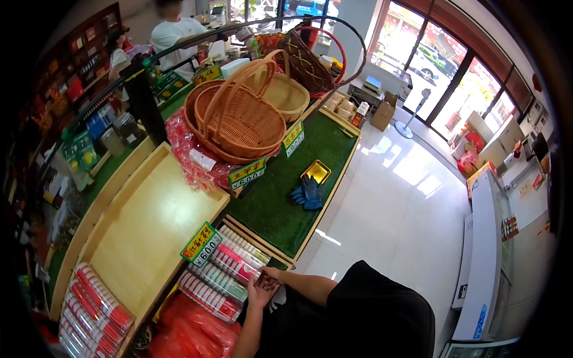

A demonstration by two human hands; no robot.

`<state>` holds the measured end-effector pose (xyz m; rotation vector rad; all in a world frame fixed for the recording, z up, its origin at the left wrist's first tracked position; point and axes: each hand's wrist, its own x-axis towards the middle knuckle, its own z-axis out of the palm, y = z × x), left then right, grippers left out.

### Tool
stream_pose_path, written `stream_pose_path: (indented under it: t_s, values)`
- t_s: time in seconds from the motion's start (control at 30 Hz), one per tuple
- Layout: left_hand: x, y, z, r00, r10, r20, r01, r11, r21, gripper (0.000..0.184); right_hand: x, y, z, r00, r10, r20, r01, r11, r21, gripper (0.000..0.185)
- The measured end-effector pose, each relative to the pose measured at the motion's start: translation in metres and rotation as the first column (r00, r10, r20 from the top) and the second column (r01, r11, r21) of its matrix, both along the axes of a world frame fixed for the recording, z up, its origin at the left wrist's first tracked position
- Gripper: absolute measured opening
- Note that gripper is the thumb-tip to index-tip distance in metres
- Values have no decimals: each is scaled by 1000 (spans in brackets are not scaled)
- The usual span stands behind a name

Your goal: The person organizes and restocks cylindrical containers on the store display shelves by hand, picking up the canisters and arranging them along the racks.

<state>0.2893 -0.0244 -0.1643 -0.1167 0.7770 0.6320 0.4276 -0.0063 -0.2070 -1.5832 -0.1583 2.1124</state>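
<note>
My left hand (258, 293) and my right hand (271, 276) meet at the ends of the clear tubes (224, 271), which are packed with red, white and green stacks. Both hands have their fingers curled together; whatever lies between them is too small and shaded to make out. A green and yellow price sign (202, 243) marked 600 stands over these tubes. Below them bulges a red plastic bag (191, 328). Farther along the green-covered counter (262, 215) lie blue gloves (307, 194), beside a small gold tray (316, 172).
Wicker baskets (242, 122) stand on the display beside red netting (191, 161). More tubes (95, 310) fill one end of the wooden tray (143, 209). A person in a white shirt (176, 36) is at the back. A fan (412, 116) and a cardboard box (384, 113) stand near the glass doors.
</note>
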Motion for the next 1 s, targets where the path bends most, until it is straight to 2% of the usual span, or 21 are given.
stream_pose_path:
  t_s: [0.03,0.1,0.17,0.23,0.3,0.37,0.4,0.43,0.5,0.53,0.57,0.6,0.63,0.77,0.8,0.9,0.97,1.0]
  values:
    - [-1,2,1,1000,-22,-8,22,1000,7,47,1,2,-2,998,10,68,-10,1000,9,44]
    - [2,-2,2,998,4,-55,-3,1000,28,48,5,-1,6,999,4,52,-6,1000,27,44]
    - [3,-4,4,997,-27,-79,30,999,28,47,6,-6,29,995,77,56,-80,995,65,45]
    - [2,-4,-9,1000,-3,7,2,996,85,45,8,-7,23,988,94,118,-104,992,77,46]
    - [4,-4,-18,1000,23,4,-24,998,56,46,5,-8,16,998,38,43,-40,999,27,45]
    - [2,-11,-24,998,63,-5,-63,998,8,47,4,-11,7,995,-90,-41,91,996,19,43]
    - [3,-9,-26,998,46,43,-47,999,28,47,3,-14,18,990,-92,-108,98,994,50,44]
    - [5,-11,-27,995,36,90,-40,998,40,46,-1,-18,18,984,-148,-98,153,988,37,43]
    - [6,-11,-28,999,3,43,-6,997,81,45,-1,-25,23,989,-85,-122,93,994,59,50]
    - [8,-11,-28,999,-19,49,14,995,99,43,-4,-27,5,979,-143,-146,159,981,106,51]
    - [1,-13,-29,999,-28,46,23,993,114,42,0,-31,13,969,-69,-239,97,989,109,52]
    - [-3,-11,-32,995,-87,47,80,989,121,40,1,-32,5,954,-144,-261,164,985,58,57]
    - [-7,-10,-31,990,-137,47,129,983,132,39,4,-33,11,944,-117,-308,136,990,41,61]
    - [-28,-16,-8,967,-256,-3,254,957,142,34,-4,-28,24,979,-104,-177,121,988,92,70]
    - [-34,-21,-9,979,-205,6,203,972,118,31,-6,-26,16,976,-106,-188,132,982,133,70]
    - [-56,-31,-17,993,-112,37,107,989,106,27,-19,-19,13,992,-117,-41,121,983,137,72]
    - [-71,-35,-19,998,-64,11,63,995,83,26,-17,-17,-16,998,-53,35,46,982,186,83]
    - [-77,-38,-21,998,-51,33,48,995,91,25,-22,-18,-14,995,-62,83,44,979,197,91]
